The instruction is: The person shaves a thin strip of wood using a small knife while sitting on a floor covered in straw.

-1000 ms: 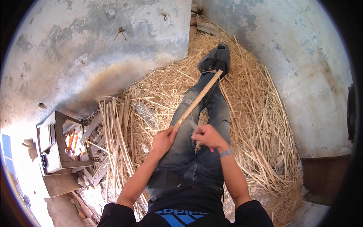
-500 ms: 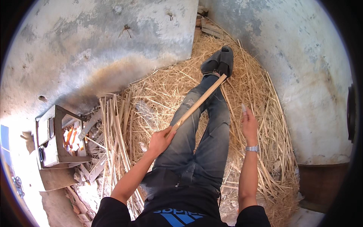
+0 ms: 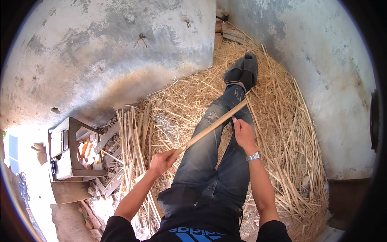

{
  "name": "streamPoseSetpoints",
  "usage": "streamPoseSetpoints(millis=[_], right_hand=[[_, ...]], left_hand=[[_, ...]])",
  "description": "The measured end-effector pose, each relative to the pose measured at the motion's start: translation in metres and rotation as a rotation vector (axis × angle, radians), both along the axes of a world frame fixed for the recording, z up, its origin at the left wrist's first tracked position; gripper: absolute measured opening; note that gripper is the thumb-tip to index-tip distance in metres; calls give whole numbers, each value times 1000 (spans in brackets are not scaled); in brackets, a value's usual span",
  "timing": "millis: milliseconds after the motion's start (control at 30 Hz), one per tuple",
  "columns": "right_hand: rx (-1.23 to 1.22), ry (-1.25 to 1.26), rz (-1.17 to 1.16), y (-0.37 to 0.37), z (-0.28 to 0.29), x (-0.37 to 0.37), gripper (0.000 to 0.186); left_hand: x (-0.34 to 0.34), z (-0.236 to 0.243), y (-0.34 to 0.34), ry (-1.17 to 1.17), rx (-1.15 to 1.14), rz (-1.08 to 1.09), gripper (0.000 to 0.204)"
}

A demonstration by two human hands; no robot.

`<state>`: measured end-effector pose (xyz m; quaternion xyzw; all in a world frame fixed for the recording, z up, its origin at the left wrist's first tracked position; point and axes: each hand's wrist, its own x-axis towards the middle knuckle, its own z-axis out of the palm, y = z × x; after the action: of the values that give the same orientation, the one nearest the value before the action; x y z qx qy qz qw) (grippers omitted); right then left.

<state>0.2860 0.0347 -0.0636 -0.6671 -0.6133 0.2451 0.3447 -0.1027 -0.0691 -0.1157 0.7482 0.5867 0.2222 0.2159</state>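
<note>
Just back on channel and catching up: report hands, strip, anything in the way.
Left hand gripping strip at its near end. Right hand beside its far half, grip unclear. Strip angled across legs; straw around.

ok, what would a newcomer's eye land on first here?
Probably the pale wooden strip slanting over the outstretched legs mid-picture, one end in the left hand, the right hand close to its far part. Next, straw spread around the legs, and the boxy frame at left with bright orange pieces showing through its opening.
</note>
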Motion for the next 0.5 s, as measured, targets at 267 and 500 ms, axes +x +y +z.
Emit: streamPoseSetpoints(millis=[267,500], right_hand=[[-4,-169,-54,28,-40,6,36],[-13,-159,-11,23,-52,1,37]], left_hand=[[-18,-9,-1,7,6,-24,36],[-17,-12,1,88,54,-65,32]])
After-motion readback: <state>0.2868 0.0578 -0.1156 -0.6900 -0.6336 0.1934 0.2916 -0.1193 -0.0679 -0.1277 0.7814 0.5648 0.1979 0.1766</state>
